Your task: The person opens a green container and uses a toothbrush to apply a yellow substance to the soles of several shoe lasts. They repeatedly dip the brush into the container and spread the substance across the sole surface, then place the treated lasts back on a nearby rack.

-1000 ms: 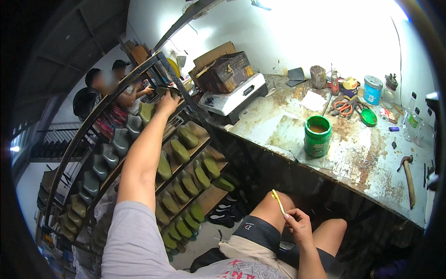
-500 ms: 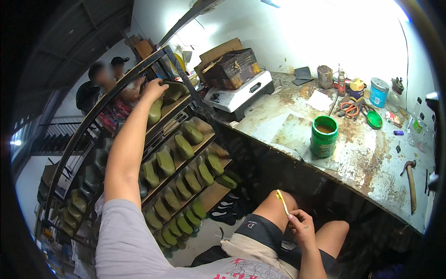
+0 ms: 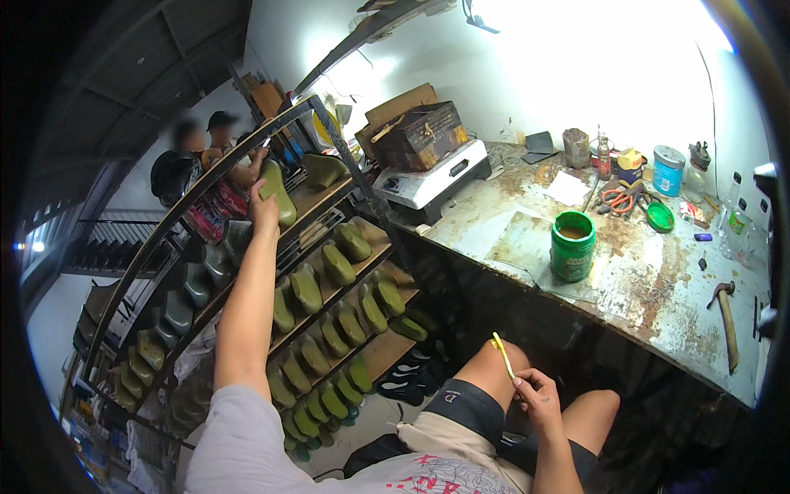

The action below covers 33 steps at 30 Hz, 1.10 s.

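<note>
My left arm stretches out to the rack's upper shelf. There my left hand [image 3: 262, 211] is closed on a green shoe last [image 3: 280, 194], which stands tilted up. Beside it on the same shelf lies another green shoe last [image 3: 324, 170]. Over my lap, my right hand [image 3: 537, 398] pinches the handle of a thin yellow toothbrush [image 3: 504, 356], its bristle end pointing up and away from me. An open green jar [image 3: 573, 247] with brownish contents stands at the workbench's near edge.
The rack [image 3: 381, 236] at left carries several rows of green and grey lasts. On the stained workbench [image 3: 634, 288] are a hammer [image 3: 725, 328], pliers [image 3: 623, 198], a green lid [image 3: 660, 216], a blue tin [image 3: 669, 171], bottles, and a white appliance [image 3: 436, 178] under a box. Two people [image 3: 206, 165] stand beyond the rack.
My left hand has gone from above the upper shelf down onto the shoe last, which now stands raised in its grip. My right hand still holds the toothbrush. The view has shifted slightly.
</note>
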Each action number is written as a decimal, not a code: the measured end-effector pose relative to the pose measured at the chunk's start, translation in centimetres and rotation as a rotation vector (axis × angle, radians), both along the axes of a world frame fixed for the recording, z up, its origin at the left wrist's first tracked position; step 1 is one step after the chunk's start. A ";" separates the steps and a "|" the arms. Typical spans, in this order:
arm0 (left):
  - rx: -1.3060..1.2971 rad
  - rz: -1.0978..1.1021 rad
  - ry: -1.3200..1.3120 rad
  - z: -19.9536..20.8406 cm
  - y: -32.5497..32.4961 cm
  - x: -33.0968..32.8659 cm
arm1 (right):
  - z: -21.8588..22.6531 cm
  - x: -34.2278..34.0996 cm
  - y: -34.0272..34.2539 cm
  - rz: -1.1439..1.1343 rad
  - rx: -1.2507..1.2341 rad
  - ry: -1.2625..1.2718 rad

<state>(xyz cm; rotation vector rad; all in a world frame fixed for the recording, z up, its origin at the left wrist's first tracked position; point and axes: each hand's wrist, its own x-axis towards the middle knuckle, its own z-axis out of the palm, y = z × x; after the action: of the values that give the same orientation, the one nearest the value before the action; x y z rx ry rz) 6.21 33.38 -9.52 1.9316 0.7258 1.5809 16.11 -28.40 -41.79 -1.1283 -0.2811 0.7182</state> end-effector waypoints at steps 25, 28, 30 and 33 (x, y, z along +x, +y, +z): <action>-0.911 -0.863 0.305 -21.4 -30.7 -7.4 | -0.9 -0.6 1.0 -0.045 -0.004 -0.007; -1.128 -1.049 0.393 -24.4 -33.0 -6.3 | -1.0 -0.5 0.8 -0.101 0.089 -0.006; -1.220 -1.105 0.463 -26.4 -33.7 -5.6 | -1.1 -0.4 0.7 -0.135 0.131 -0.004; -1.327 -1.116 0.526 -29.0 -33.2 -4.8 | -1.3 -0.1 0.6 -0.137 0.106 0.023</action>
<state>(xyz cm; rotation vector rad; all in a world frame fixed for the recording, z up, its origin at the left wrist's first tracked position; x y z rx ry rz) 1.37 0.16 -38.53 1.1831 0.4673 -0.1861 16.03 -27.83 -43.09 -1.0273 -0.2178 0.5880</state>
